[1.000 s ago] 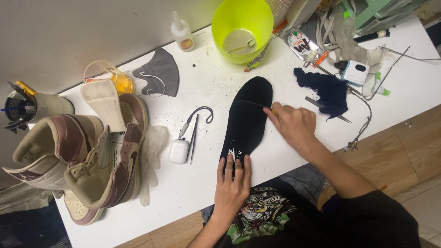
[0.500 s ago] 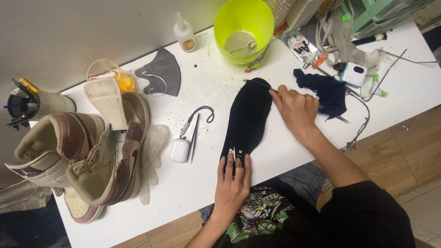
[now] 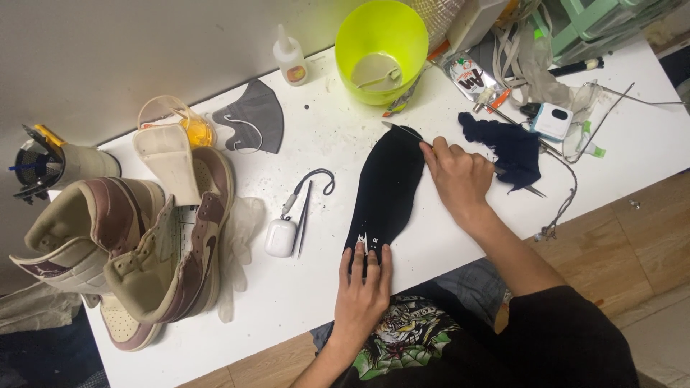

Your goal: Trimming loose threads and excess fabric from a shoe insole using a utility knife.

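A flat black foam shoe insole (image 3: 388, 190) is lying slantwise on the white worktable (image 3: 460, 244), its heel end toward the person and its toe end pointing at the lime-green plastic bowl (image 3: 381, 50). The left hand (image 3: 363, 287) is pressing down on the heel end with flat, spread fingertips, gripping nothing. The right hand (image 3: 460, 176) is resting at the toe edge, curled around a thin metal blade (image 3: 402, 131) whose tip is showing beside the insole; its handle is hiding inside the fist, so the tool's kind is hard to tell. A crumpled dark blue cloth scrap (image 3: 507, 147) is lying just beside that hand, partly covering a pointed metal piece. To the left of the insole a small white earbud case (image 3: 280, 237) with a dark cord is sitting beside slim tweezers (image 3: 304, 219). Farther left, a pair of cream and dusty-pink high-top sneakers (image 3: 136, 251) is lying on its side, its soles running off toward the table's edge. A grey face mask (image 3: 255, 126) and a small white glue bottle (image 3: 291, 63) are lying near the wall.
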